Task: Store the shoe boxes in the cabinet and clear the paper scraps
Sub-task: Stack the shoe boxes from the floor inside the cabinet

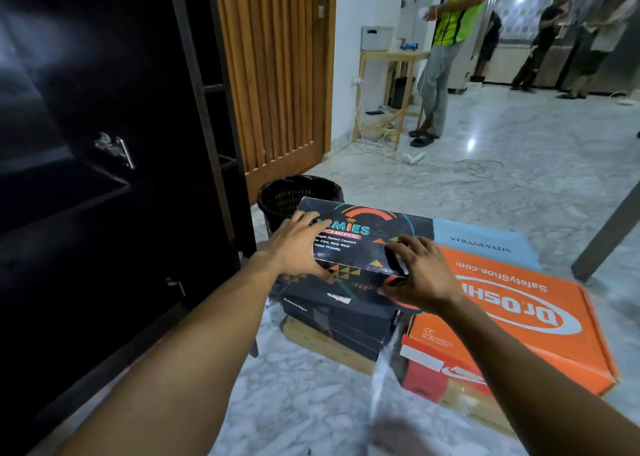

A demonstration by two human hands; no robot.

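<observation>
1. Presently, the left hand [298, 247] grasps the black box [367, 237] at its left end, fingers over the lid and thumb on the near face. The right hand [415, 275] clamps the near right corner, fingers curled over the edge.
2. The box sits atop a stack [339, 320] of dark boxes on the floor. Whether it has cleared the stack cannot be told.
3. An orange box [519, 303] and a blue box [485, 244] lie just right of it. A bin [298, 196] stands behind.
4. A pale strip [384, 362] beside the stack is too blurred to identify; possibly a scrap.
5. The cabinet [104, 144] stands open at left, its interior dark.
6. Judgement: the storing step is in hand and most boxes remain out. The next move calls for a level lift and a swing left into a shelf.
</observation>
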